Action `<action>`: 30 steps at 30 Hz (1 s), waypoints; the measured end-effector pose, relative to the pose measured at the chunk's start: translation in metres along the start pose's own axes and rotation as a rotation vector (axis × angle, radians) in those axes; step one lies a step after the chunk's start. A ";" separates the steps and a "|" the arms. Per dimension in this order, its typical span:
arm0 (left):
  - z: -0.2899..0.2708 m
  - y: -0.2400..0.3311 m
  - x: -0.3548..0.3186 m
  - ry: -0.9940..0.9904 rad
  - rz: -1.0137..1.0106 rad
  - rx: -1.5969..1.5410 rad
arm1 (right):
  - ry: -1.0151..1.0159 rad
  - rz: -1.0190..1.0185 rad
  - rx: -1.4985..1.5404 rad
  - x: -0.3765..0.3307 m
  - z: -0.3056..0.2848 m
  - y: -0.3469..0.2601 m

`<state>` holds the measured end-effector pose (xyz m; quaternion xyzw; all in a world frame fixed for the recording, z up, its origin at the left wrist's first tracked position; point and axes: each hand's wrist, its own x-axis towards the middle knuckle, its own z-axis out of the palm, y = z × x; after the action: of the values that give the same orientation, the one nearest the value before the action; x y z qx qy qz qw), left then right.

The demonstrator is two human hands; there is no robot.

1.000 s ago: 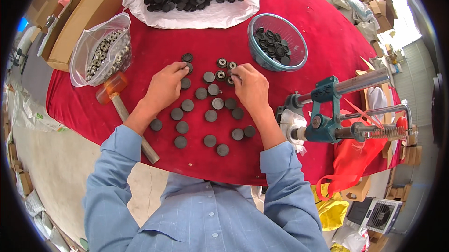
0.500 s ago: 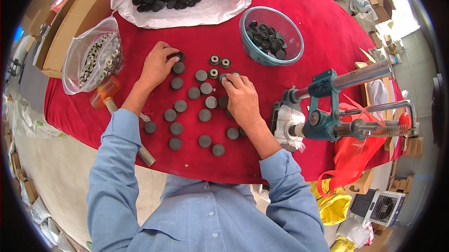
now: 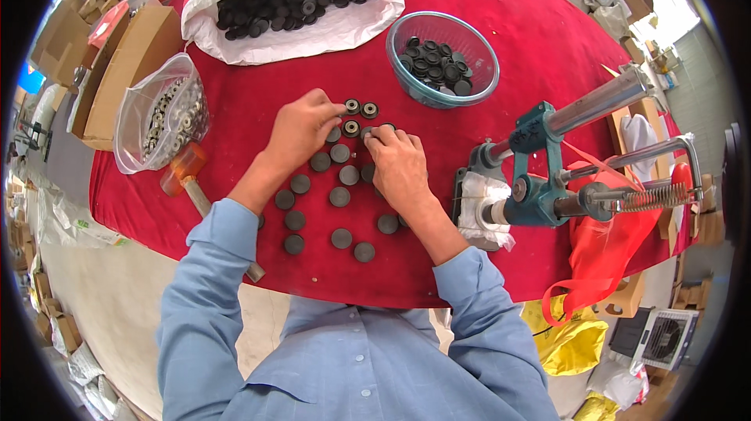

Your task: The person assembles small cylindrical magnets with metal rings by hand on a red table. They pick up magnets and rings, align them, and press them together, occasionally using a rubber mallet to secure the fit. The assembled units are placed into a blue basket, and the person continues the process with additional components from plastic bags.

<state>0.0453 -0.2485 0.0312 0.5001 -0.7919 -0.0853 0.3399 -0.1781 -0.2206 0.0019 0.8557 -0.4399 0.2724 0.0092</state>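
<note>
My left hand point(image 3: 301, 130) reaches across the red cloth with its fingertips pinched together at the edge of a round black cap with a metal centre point(image 3: 353, 107). What lies between those fingers, if anything, is hidden. Two similar metal-centred caps sit close by, one to the right point(image 3: 369, 111) and one just below point(image 3: 351, 128). My right hand point(image 3: 400, 164) has its fingers bent over a plain dark cap point(image 3: 366, 132), gripping its edge. Several plain dark grey caps point(image 3: 339, 197) lie face up between my forearms, some partly covered by my right hand.
A white sack point(image 3: 328, 38) of black caps lies at the back, beside a clear bowl point(image 3: 493, 69) of caps. On the left are a bag of metal parts point(image 3: 129, 136), a mallet point(image 3: 195, 196) and a cardboard box point(image 3: 133, 69). A green hand press point(image 3: 536, 167) stands at the right.
My left hand has moved right, from a dark cap on the left over to the metal-centred caps. My right hand stays at nearly the same place. The whole view has shifted slightly.
</note>
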 end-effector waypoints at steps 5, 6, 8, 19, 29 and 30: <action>0.024 0.002 -0.006 0.000 0.139 0.073 | -0.032 0.009 0.016 0.005 -0.002 0.000; 0.026 0.002 -0.007 -0.005 0.163 0.081 | -0.057 0.024 0.012 0.006 -0.003 0.000; 0.027 0.003 -0.010 -0.044 0.162 0.114 | -0.110 0.053 0.006 0.006 -0.007 -0.001; 0.013 0.023 -0.029 -0.094 0.226 0.196 | -0.030 0.103 0.127 0.006 -0.010 0.001; 0.017 0.028 -0.028 -0.109 0.171 0.186 | -0.137 0.592 -0.162 0.117 -0.055 0.112; 0.017 0.029 -0.029 -0.099 0.159 0.165 | -0.283 0.668 -0.184 0.124 -0.053 0.115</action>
<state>0.0209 -0.2131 0.0193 0.4573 -0.8491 -0.0173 0.2638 -0.2321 -0.3706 0.0796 0.6899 -0.7142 0.0989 -0.0642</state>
